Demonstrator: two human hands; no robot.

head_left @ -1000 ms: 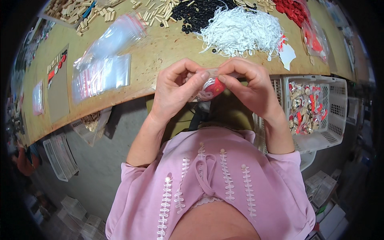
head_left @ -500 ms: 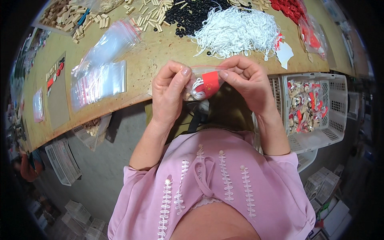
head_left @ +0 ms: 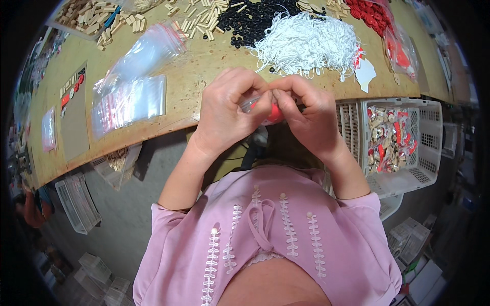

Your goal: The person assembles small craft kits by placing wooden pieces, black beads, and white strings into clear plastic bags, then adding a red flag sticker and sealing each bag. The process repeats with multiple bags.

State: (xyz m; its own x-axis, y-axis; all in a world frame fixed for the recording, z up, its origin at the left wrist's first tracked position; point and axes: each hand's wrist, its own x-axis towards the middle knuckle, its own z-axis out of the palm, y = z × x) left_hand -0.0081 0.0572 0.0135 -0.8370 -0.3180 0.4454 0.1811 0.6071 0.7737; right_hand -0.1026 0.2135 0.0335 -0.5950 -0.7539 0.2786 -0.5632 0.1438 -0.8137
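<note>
A small see-through zip bag (head_left: 274,113) with a red piece inside is held just off the table's front edge. My left hand (head_left: 227,109) pinches its upper edge from the left with thumb and fingers. From the right, my right hand (head_left: 310,116) pinches the same edge, and the two hands almost meet there. Fingers hide most of the bag and its other contents. Beyond the hands lies a big heap of white looped cords (head_left: 309,45), with a pile of small black rings (head_left: 242,25) beside it.
Empty zip bags (head_left: 133,102) lie on the table (head_left: 176,97) at left, near a brown board (head_left: 75,117) with sample parts. Wooden pieces (head_left: 204,18) and red parts (head_left: 365,15) sit at the back. A white plastic crate (head_left: 429,140) of filled bags stands at right.
Both hands have drawn together along the bag's top edge. The white cord and much of the red piece, visible before, are now covered by fingers.
</note>
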